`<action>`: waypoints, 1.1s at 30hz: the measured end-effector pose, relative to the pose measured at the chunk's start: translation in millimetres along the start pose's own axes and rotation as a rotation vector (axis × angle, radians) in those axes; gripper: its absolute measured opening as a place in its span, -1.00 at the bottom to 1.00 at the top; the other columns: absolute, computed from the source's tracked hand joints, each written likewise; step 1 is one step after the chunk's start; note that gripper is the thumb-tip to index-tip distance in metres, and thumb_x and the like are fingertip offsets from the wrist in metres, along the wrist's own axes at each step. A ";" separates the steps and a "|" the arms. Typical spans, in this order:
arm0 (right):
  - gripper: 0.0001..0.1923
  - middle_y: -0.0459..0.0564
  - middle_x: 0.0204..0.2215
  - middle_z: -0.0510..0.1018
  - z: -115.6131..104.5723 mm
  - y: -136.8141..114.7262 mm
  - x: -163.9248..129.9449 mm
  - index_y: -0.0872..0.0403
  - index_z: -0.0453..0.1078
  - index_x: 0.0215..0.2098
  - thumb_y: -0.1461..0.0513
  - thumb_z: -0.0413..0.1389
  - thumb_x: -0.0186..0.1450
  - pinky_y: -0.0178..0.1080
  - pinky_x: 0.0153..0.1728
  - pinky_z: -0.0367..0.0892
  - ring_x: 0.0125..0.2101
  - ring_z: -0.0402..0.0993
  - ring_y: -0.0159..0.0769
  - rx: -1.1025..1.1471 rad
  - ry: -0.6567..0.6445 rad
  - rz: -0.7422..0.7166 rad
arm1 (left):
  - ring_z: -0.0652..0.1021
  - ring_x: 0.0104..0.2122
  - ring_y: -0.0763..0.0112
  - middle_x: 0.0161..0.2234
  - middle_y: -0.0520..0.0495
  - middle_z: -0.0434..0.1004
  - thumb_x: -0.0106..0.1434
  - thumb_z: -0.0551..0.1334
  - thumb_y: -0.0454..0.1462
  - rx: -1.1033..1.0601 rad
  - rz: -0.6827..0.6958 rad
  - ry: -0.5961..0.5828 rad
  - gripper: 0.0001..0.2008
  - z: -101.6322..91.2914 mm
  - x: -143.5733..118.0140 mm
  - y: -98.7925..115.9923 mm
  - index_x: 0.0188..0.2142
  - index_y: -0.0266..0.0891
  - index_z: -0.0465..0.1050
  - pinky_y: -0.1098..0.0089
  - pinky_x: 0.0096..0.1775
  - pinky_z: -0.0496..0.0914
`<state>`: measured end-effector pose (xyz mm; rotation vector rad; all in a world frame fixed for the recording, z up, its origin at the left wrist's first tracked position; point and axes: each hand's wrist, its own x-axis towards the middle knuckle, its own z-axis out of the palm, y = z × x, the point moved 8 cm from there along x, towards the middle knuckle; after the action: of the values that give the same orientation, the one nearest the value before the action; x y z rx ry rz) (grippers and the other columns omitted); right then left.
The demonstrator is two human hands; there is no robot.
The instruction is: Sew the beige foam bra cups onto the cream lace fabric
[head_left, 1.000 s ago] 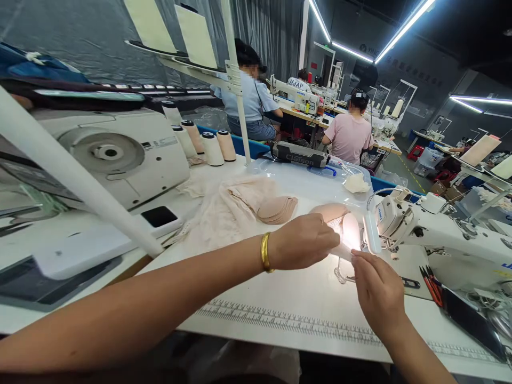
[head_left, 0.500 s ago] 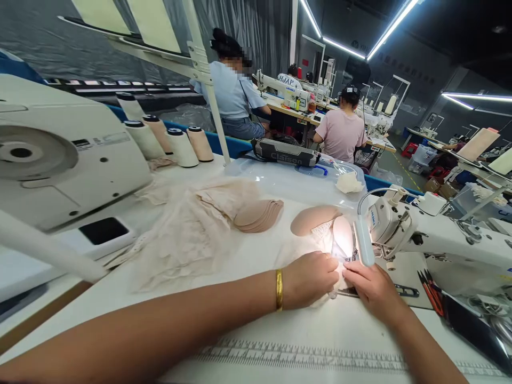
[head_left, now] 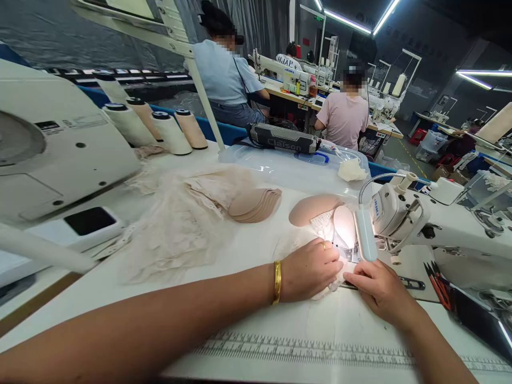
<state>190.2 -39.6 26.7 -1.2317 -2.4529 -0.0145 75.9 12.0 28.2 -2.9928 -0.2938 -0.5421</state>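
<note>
My left hand (head_left: 310, 269), with a gold bangle and a ring, presses a pale lace piece (head_left: 325, 228) flat on the white table just in front of the needle of the white sewing machine (head_left: 424, 232). My right hand (head_left: 378, 290) lies on the same fabric at the machine's near side, fingertips toward the presser foot. A beige bra cup (head_left: 344, 226) stands lit by the machine's lamp (head_left: 365, 240) behind my fingers. Another flat beige cup (head_left: 310, 208) lies beyond it. The needle itself is hidden by glare.
A stack of beige cups (head_left: 256, 202) and a heap of lace fabric (head_left: 180, 224) lie to the left. Several thread cones (head_left: 172, 132) stand behind, next to a large white machine (head_left: 48, 149). A clear plastic box (head_left: 296, 170) sits at the back. Red-handled snips (head_left: 438, 277) lie right. Two people sew further away.
My hands have come down from holding the piece in the air to pressing it flat at the needle. The view has shifted left and closer.
</note>
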 end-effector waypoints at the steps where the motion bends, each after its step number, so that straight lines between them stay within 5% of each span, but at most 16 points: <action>1: -0.60 -0.05 -0.30 0.50 0.1 -0.5 -0.2 -0.06 0.43 0.07 0.43 -0.03 0.40 -0.26 -0.35 0.20 -0.36 0.31 -0.30 0.009 0.001 -0.004 | 0.42 -0.34 0.27 -0.37 -0.05 0.44 0.30 0.21 -0.31 -0.009 -0.005 -0.003 -0.95 0.3 0.0 -0.3 -0.31 -0.24 0.42 0.25 -0.25 0.26; 17: -0.68 -0.03 -0.31 0.49 4.9 3.0 0.0 0.00 0.37 0.09 0.36 -0.02 0.43 -0.22 -0.34 0.24 -0.32 0.31 -0.23 0.037 -0.017 0.043 | 0.42 -0.27 0.26 -0.14 -0.11 0.53 0.37 0.15 -0.28 -0.211 -0.023 0.119 -0.89 12.5 -6.1 -8.5 -0.25 -0.23 0.44 0.22 -0.17 0.25; 24: -0.71 0.02 -0.28 0.52 5.5 15.9 1.4 -0.01 0.42 0.04 0.32 -0.02 0.43 -0.21 -0.29 0.33 -0.24 0.42 -0.17 -0.051 0.061 0.145 | 0.40 -0.32 0.27 -0.27 -0.09 0.51 0.30 0.21 -0.29 -0.170 0.033 0.137 -0.91 17.7 11.7 -17.9 -0.33 -0.23 0.45 0.26 -0.28 0.22; 33: -0.73 0.09 -0.11 0.56 7.0 31.7 -3.0 -0.05 0.47 -0.02 0.26 -0.04 0.43 -0.23 -0.38 0.37 -0.17 0.50 -0.14 -0.175 0.097 0.252 | 0.44 -0.23 0.22 -0.21 -0.11 0.56 0.32 0.20 -0.27 -0.245 0.024 0.126 -0.86 25.8 30.2 -32.0 -0.26 -0.20 0.56 0.24 -0.18 0.29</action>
<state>213.9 -21.1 14.0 -1.5690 -2.2360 -0.2181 105.9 51.6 16.4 -3.1699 -0.1948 -0.8160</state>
